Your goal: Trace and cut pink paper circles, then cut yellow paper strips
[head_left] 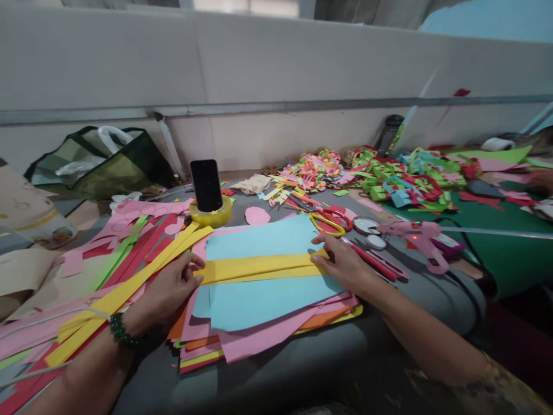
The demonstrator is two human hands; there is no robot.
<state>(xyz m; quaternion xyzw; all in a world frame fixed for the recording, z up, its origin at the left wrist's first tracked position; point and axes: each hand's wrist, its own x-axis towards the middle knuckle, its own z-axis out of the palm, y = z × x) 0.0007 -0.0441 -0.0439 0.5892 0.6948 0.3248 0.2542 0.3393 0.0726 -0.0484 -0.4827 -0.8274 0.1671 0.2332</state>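
Observation:
Two yellow strips [259, 268] lie side by side across a light blue sheet [259, 305], which tops a stack of coloured sheets. At their left end my left hand [184, 279] has thumb and fingers pinched on the strips. My right hand [339, 262] grips the other end between thumb and fingers, near the sheet's right edge. Longer yellow strips [129, 288] run diagonally beside and under my left forearm. Pink, orange, yellow and red sheets [268, 340] show below the blue one. Whether the material is paper or felt, I cannot tell.
A phone [207, 185] stands in a yellow tape roll [211, 216] behind the stack. Yellow-handled scissors [328, 223] and a pink glue gun [419, 236] lie to the right. Piles of coloured cut pieces [315, 167] sit at the back. A green bag [103, 161] stands left.

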